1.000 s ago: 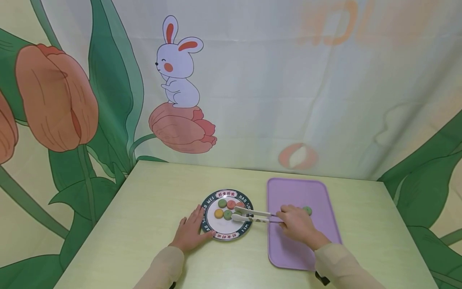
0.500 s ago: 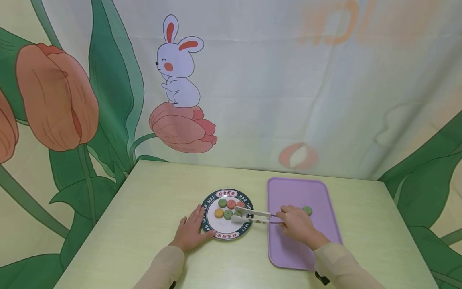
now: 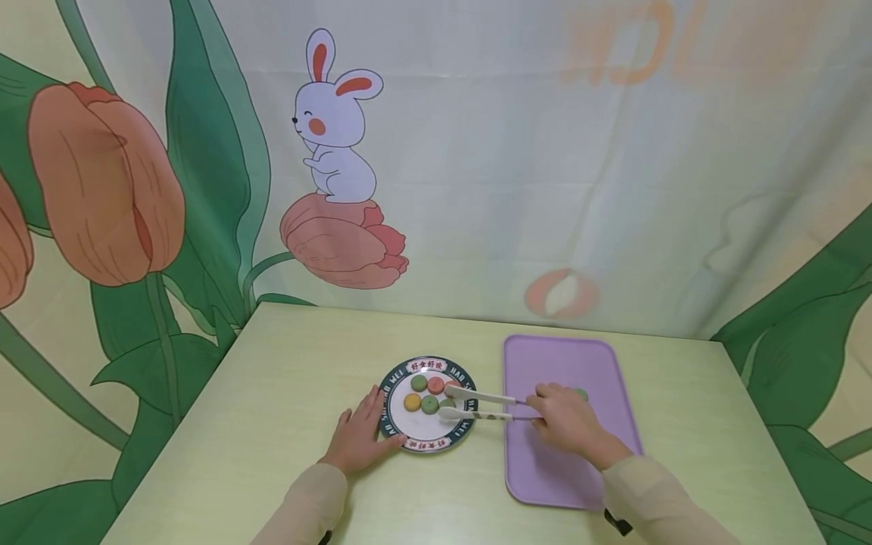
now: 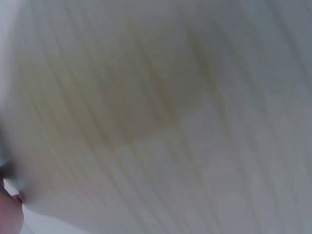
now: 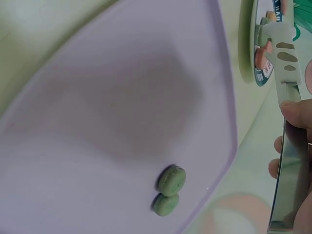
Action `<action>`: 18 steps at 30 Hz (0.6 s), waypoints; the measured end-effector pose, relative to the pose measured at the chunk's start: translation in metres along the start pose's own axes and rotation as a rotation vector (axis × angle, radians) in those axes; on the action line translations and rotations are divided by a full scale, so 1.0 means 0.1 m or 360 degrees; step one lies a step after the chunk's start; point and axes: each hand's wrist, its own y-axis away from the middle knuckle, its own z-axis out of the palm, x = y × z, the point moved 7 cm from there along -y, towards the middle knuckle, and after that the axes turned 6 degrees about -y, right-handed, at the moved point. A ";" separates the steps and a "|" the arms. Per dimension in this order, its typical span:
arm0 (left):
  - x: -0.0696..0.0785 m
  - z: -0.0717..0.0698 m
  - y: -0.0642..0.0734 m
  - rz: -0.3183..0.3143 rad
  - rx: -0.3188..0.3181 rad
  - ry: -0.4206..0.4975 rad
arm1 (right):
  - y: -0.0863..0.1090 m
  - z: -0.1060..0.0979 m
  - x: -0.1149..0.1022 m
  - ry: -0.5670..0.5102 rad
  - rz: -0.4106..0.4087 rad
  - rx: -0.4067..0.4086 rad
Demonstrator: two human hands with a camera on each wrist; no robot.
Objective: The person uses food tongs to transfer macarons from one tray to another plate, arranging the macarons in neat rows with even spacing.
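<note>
My right hand (image 3: 571,421) holds a pair of metal tongs (image 3: 487,416) with white tips, reaching left over the plate. The tips stand apart at the plate's right side, near a green macaron (image 3: 447,404) and a partly covered pink one. My left hand (image 3: 359,437) rests at the left rim of the round plate (image 3: 427,443), fingers extended, thumb on the lower rim. Green, pink and yellow macarons lie on the plate, including a yellow one (image 3: 412,402). In the right wrist view, two green macarons (image 5: 171,180) touch each other on the purple tray (image 5: 112,117).
The tray lies right of the plate, under my right hand, which partly hides its macarons in the head view. Pale tabletop (image 3: 306,356) surrounds both. A printed cloth (image 3: 477,189) hangs behind the table's back edge. The left wrist view is mostly a blurred, streaked surface.
My right hand and the tongs have shifted slightly to the right, and the tips have spread a little wider. The left hand and the plate have stayed in place.
</note>
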 end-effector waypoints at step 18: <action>0.00 0.01 0.00 -0.0002 -0.0016 0.0008 | 0.05 -0.14 0.11 0.0020 -0.0008 0.0039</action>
